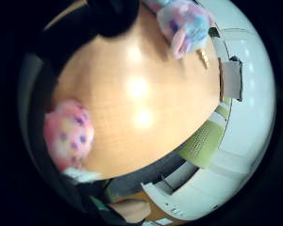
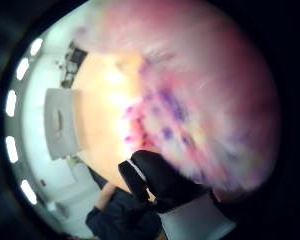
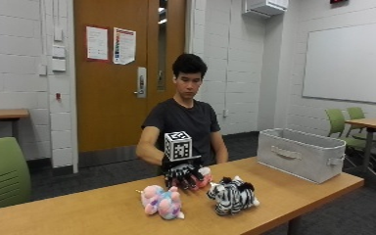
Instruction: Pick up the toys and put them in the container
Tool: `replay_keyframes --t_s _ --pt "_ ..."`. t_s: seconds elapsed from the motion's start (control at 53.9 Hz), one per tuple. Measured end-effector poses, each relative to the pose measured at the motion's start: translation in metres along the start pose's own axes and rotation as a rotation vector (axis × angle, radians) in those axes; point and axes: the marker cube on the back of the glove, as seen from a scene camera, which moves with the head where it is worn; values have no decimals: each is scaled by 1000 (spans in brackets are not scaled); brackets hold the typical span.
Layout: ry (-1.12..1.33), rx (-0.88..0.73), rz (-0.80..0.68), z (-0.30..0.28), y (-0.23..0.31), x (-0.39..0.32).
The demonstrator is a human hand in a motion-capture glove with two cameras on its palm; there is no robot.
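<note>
The gloved right hand is curling its fingers over the pink toy just behind the zebra, well apart from the bin, and a shallow hold on soft plush may be risking a slip.

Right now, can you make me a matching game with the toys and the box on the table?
Things:
1. pink spotted toy
2. zebra toy
3. pastel unicorn toy
4. grey fabric box

Places:
A. at the table's far end, nothing seen inside
B. under the gloved hand
C. in front of the hand, horn pointing away from the zebra
D. standing between unicorn and box

Pairs: 1-B, 2-D, 3-C, 4-A
</note>
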Motion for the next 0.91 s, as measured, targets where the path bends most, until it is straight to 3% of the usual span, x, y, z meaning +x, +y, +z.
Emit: replay_keyframes --t_s 0.501,0.705,0.909 --pt "-136 -57 -17 1 12 -7" --pt "14 92 5 -24 13 -13" --pt "85 106 16 -75 -4 -17"
